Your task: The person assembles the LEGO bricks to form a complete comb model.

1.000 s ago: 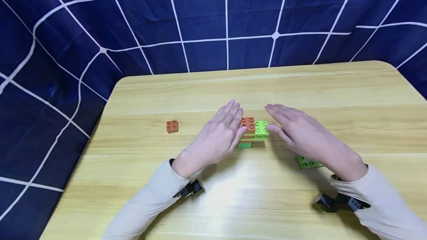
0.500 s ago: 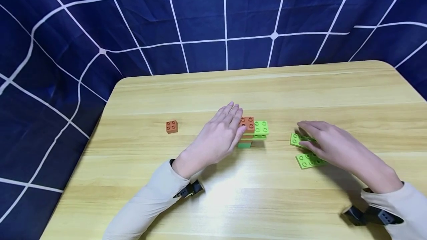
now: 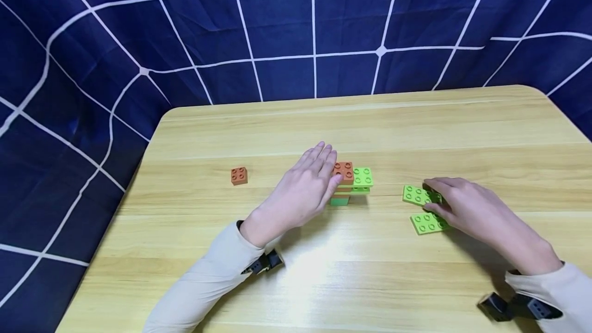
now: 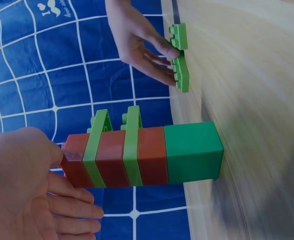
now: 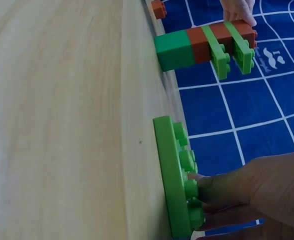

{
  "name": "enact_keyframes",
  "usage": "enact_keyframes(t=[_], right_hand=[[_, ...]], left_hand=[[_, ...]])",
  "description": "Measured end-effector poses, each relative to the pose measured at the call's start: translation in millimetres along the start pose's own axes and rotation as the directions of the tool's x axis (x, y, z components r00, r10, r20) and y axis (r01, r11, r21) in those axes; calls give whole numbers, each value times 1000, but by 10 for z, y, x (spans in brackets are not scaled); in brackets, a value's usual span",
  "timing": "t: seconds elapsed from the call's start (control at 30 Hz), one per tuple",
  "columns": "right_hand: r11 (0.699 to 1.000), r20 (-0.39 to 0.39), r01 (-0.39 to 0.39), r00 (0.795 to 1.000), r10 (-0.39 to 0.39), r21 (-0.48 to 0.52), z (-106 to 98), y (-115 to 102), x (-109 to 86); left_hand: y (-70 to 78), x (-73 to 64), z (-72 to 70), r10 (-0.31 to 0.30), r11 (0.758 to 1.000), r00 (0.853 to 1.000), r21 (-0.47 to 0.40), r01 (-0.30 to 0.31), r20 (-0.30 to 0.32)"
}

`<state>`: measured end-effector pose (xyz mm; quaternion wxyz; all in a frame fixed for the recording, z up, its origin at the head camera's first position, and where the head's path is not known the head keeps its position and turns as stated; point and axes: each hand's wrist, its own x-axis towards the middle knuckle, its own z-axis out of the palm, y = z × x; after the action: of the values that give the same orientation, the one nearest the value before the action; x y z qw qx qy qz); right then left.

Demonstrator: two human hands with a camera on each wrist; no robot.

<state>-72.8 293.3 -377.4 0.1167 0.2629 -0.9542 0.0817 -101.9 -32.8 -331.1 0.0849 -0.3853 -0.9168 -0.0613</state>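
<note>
A blue cloth [image 3: 277, 24] with white grid lines hangs at the left and along the back, with the words "love simple" near its top left. On the pale wooden worktop [image 3: 300, 130], the leftmost thing is a loose orange brick [image 3: 238, 176], lying studs up. Next comes the left hand [image 3: 300, 189], in a cream sleeve [image 3: 203, 276]; its fingers are straight and it touches the top of the brick stack [image 3: 344, 174] on its left side. The stack stands upright: a dark green block [image 4: 194, 151] at the bottom, then orange bricks alternating with two lime plates, which jut out to the right, and an orange brick on top. Well apart on the right, two lime plates lie studs up, the farther plate [image 3: 413, 195] just beyond the nearer plate [image 3: 426, 223]. The right hand [image 3: 476, 215] covers their right ends, thumb and fingers bent down about the farther one; whether they are clamped on it I cannot tell.
</note>
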Motion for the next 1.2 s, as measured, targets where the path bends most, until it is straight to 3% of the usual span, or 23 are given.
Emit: enact_keyframes(t=[0.43,0.83,1.2], right_hand=[[1000,-19,15,1000,-15,-8,46,20,-6],[998,56,-69,996,69,-10,-2,-53,48],[999,-60,32,998,-33,-14,-71,-123,173]], left_hand=[[-10,-5,14,2,1000,1000,-4,-2,3],[-10,-10,24,0,1000,1000,-8,0,-1],[-3,-24,30,-3,1000,1000,-14,3,-5]])
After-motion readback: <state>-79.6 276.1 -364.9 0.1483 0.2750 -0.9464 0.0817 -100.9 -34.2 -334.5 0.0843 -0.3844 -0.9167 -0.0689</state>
